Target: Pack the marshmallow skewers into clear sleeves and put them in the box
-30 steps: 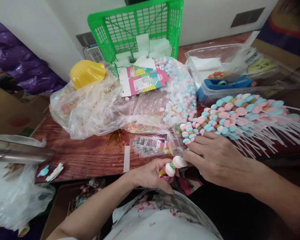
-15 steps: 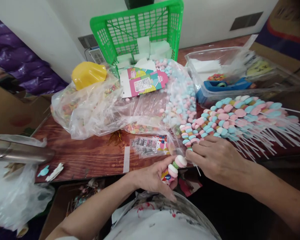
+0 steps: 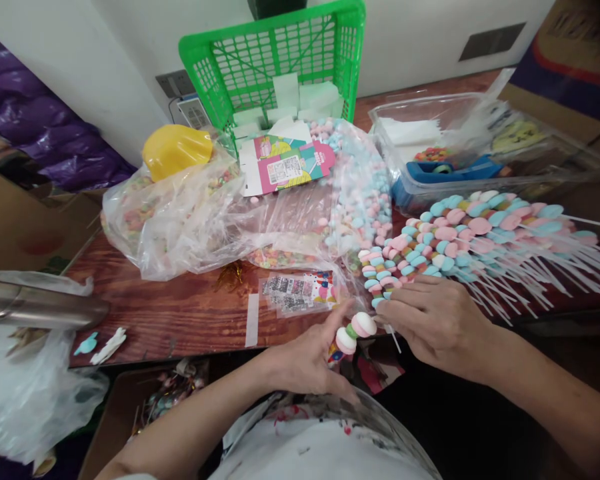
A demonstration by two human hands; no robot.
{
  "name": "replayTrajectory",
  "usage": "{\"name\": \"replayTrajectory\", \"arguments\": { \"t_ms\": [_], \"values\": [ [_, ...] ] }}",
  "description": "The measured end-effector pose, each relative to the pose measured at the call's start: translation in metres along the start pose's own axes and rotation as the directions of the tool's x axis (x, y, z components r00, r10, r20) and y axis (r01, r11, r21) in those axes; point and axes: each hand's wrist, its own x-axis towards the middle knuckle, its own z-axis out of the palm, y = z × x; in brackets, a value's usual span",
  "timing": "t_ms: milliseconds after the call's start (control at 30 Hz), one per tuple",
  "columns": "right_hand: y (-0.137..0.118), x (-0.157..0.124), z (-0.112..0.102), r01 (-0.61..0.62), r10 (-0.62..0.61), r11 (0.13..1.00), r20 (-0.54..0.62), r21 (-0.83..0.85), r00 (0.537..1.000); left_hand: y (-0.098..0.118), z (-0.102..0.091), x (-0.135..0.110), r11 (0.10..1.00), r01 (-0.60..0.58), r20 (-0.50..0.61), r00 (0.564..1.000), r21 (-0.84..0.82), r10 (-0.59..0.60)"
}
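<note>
My left hand (image 3: 307, 360) sits at the near table edge, its thumb and fingers closed on a candy skewer (image 3: 354, 331) of pink-and-white marshmallow pieces. My right hand (image 3: 433, 320) rests just right of it, fingers curled at the skewer's far end; whether it grips the stick is hidden. Right behind my right hand lies a row of finished marshmallow skewers (image 3: 475, 233), pink and blue, with white sticks fanning to the right. A stack of printed clear sleeves (image 3: 300, 292) lies on the wooden table (image 3: 180, 313) in front of my left hand.
Clear bags of coloured candy (image 3: 190, 213) and pastel marshmallows (image 3: 365, 187) cover the middle. Behind stand a green basket (image 3: 275, 60), a yellow scoop (image 3: 176, 148) and a clear bin (image 3: 480, 147). A metal cylinder (image 3: 35, 305) lies at left.
My left hand has opened a little and turned the skewer more upright. My right hand has drawn slightly toward me at the skewer's end.
</note>
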Motion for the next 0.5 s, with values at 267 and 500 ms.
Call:
{"name": "replayTrajectory", "arguments": {
  "t_ms": [267, 500],
  "values": [
    [-0.008, -0.019, 0.03, -0.207, 0.244, 0.928, -0.085, 0.311, 0.966, 0.018, -0.026, -0.016, 0.66, 0.114, -0.207, 0.976, 0.743, 0.064],
    [-0.027, -0.014, 0.052, -0.203, 0.217, 0.973, -0.134, 0.111, 0.967, 0.004, -0.027, -0.005, 0.703, 0.067, -0.063, 0.997, 0.708, -0.031]
  ]
}}
